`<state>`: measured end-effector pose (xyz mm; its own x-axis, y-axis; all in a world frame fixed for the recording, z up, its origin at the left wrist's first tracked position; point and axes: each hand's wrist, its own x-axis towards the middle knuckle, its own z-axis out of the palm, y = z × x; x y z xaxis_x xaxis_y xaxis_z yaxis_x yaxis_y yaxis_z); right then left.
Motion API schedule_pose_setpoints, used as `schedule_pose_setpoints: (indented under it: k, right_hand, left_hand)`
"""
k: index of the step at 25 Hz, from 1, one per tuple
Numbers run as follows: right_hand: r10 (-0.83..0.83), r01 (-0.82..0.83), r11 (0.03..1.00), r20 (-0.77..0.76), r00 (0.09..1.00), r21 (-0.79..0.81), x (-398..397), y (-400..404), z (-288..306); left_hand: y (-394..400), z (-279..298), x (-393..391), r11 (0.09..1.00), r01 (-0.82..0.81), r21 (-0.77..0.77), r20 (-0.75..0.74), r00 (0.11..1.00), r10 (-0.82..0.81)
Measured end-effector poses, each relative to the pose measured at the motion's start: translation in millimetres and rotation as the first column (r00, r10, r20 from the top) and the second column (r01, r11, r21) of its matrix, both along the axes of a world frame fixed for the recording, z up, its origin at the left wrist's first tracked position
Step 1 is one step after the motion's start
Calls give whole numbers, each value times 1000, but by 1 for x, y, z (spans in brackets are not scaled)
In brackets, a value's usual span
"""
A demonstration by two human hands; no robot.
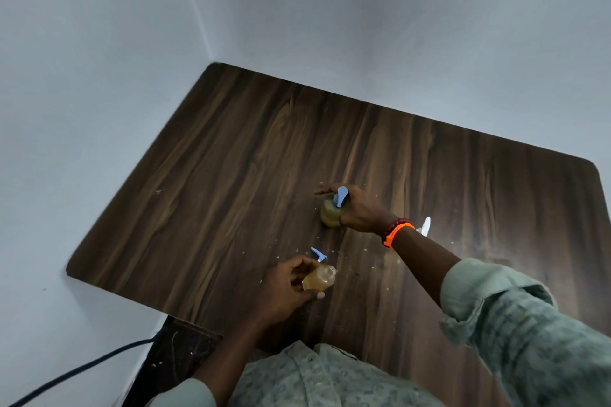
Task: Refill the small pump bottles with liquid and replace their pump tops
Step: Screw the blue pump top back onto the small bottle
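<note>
My right hand (358, 210) is wrapped around the far bottle (330, 216), which stands upright on the wooden table (231, 158) and holds yellow-green liquid. Its blue pump top (340, 196) sits in the neck, so I judge this bottle refilled and capped, or at the final seating turn; the palm hides the collar, so I cannot confirm that the thread is fully home. My left hand (291, 287) grasps the near bottle (319, 279), fingers and thumb closed around its body. This bottle is tilted, its open neck pointing to the right, and it carries amber liquid with no pump fitted. A second blue pump top (318, 254) lies on the table just beyond the left hand, close to the open neck. A white pump top (426, 225) lies behind my right wrist, near the orange bracelet (396, 233). The step in hand is capping: one bottle appears done, one is open. The next move calls for releasing the far bottle, bringing the near bottle upright so that nothing spills, picking up the loose blue pump top, feeding its dip tube into the neck and turning the collar down.
</note>
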<state>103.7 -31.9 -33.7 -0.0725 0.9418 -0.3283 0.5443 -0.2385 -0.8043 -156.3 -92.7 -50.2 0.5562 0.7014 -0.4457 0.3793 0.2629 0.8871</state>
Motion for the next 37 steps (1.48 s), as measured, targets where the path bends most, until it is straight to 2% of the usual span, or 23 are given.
schedule_pose_setpoints:
  k: [3,6,7,9,10,11,14,15,20,23,27,29,31,33,37]
  right_hand:
    - [-6,7,999,21,1000,-52,0,1,3]
    - [-26,39,994,131,991,-102,1,-11,16]
    - [-68,88,993,214,974,-84,-2,-22,19]
    - [-237,221,971,393,888,87,-14,-57,16]
    - [-312,270,950,432,846,158,-24,-77,12]
    - [-360,332,933,432,827,142,-33,-95,6]
    - [-411,468,872,301,860,-147,-68,-124,-14]
    - [-449,504,843,267,852,-187,-78,-126,-21]
    - [-634,626,724,81,769,-289,-116,-105,-30]
    - [-678,675,688,96,729,-266,-121,-91,-31]
    - [-731,714,610,103,674,-345,-120,-90,-41]
    - [-707,697,646,102,700,-309,-118,-87,-35]
    - [-727,713,659,42,686,-242,-115,-89,-17]
    - [-777,769,627,-38,628,-121,-107,-101,1]
    - [-835,847,499,-161,527,186,-88,-151,49]
  left_hand:
    - [-1,0,1,1000,12,-2,-4,1000,-12]
    - [-2,1,-2,1000,19,4,0,1000,-19]
    - [-3,0,-3,1000,19,12,1,1000,-19]
    - [-2,0,-8,1000,7,20,4,1000,-7]
    - [-1,0,-11,1000,-3,18,14,1000,2]
    - [0,-1,-14,1000,-13,17,22,1000,12]
    - [1,-5,-21,1000,-18,16,19,1000,18]
    - [1,-7,-22,1000,-8,21,23,1000,8]
    - [5,-8,-34,998,18,65,19,1000,-20]
    - [7,-5,-39,996,25,90,22,999,-27]
    - [9,-4,-44,994,40,103,39,998,-44]
    - [10,-4,-42,994,51,100,43,998,-56]
    - [10,-3,-39,993,69,98,50,996,-74]
    - [11,0,-32,990,93,110,44,994,-98]
    - [12,3,-16,985,151,78,68,985,-156]
